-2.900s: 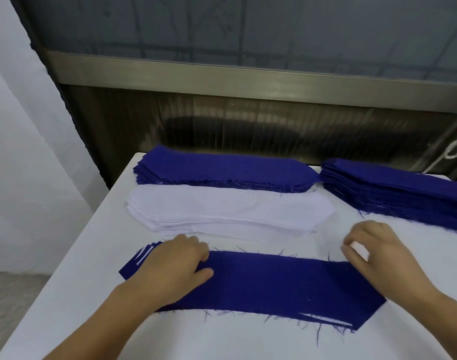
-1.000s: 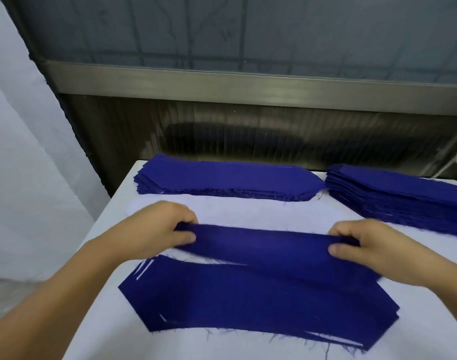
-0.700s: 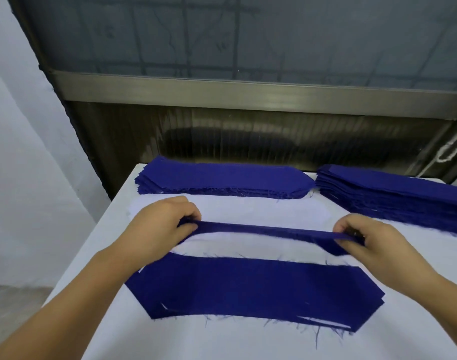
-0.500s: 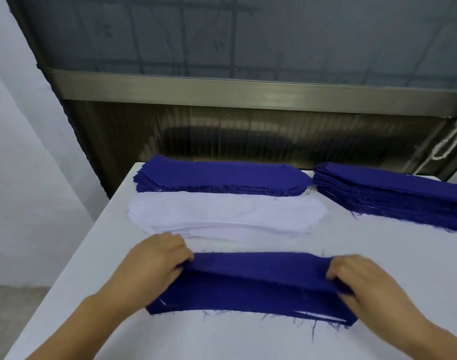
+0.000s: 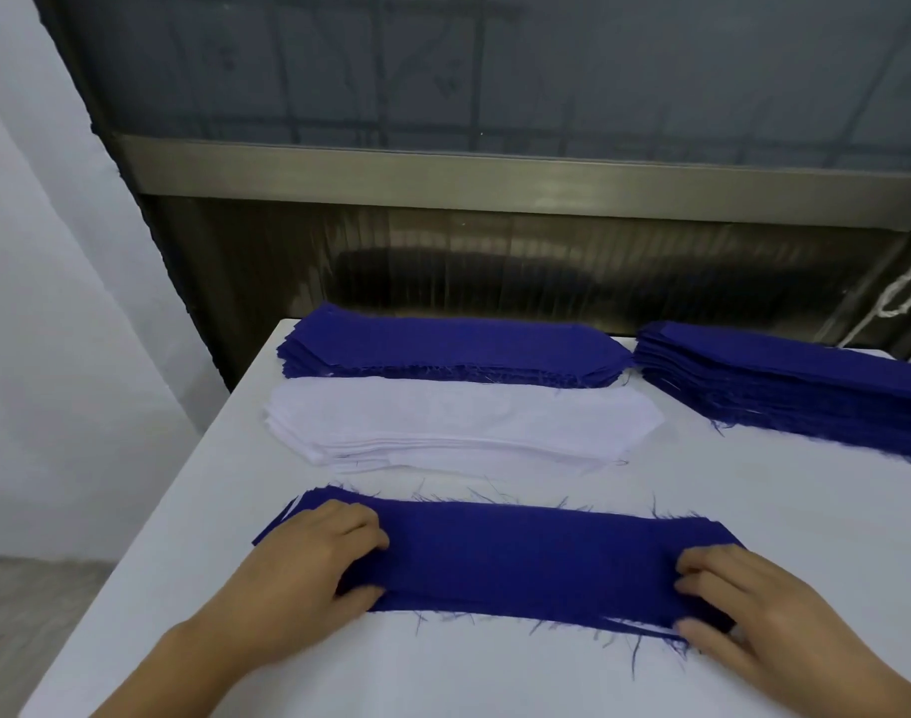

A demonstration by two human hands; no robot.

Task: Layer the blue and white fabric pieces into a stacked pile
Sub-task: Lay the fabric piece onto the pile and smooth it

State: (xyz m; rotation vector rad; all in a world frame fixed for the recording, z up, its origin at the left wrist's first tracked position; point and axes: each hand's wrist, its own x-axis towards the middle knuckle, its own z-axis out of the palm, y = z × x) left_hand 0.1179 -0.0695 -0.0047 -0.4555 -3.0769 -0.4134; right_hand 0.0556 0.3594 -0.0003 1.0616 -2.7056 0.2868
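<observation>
White table [image 5: 494, 681], fabric stacks [image 5: 458, 432]

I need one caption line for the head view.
Both hands, left hand and right hand, press the near blue fabric pile flat.

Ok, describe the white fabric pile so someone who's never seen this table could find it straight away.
Start at the white table below the dark window wall. Three blue piles lie on it: one at the back left, one at the back right, and a near one. The white fabric pile lies between the back left and near ones, the only pile that isn't blue.
</observation>
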